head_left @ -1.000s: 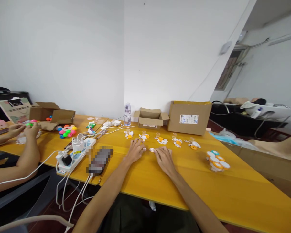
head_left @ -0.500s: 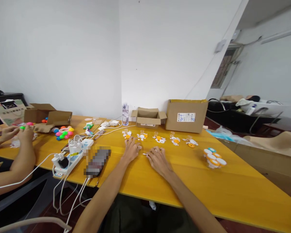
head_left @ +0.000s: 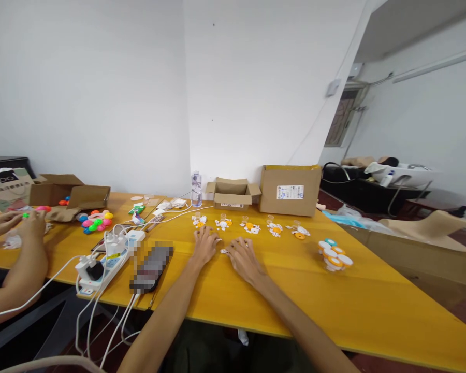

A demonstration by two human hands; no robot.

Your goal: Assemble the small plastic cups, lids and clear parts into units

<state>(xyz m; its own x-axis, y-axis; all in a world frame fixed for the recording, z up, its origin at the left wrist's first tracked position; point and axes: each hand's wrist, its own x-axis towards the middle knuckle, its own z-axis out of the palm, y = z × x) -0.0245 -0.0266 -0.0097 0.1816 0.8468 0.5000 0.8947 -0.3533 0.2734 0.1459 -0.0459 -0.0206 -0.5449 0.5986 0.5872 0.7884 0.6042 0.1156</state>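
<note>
My left hand [head_left: 205, 247] is over the middle of the table, fingers curled and closed, with a thin white piece [head_left: 218, 240] at its thumb side. Just to the right, my right hand [head_left: 244, 260] is closed at the fingertips on a small white piece with dark marks [head_left: 224, 251]. The tabletop is close beneath both hands. Beyond them runs a row of small groups: clear little cups [head_left: 222, 216], orange discs [head_left: 250, 226] and white patterned pieces [head_left: 297, 229]. Too small to make out are the details of the pieces.
A stack of orange, white and teal lidded cups [head_left: 335, 254] stands right. An open carton [head_left: 233, 195], a closed carton [head_left: 290, 190] and a bottle [head_left: 196, 189] line the wall. Left are a phone [head_left: 152, 269], power strip [head_left: 112, 259], coloured balls [head_left: 97, 221] and another person's hands [head_left: 34, 225].
The view has shifted slightly. My right hand's marked piece now lies nearer my left hand, and the white piece at my left hand shows thinner, more edge-on.
</note>
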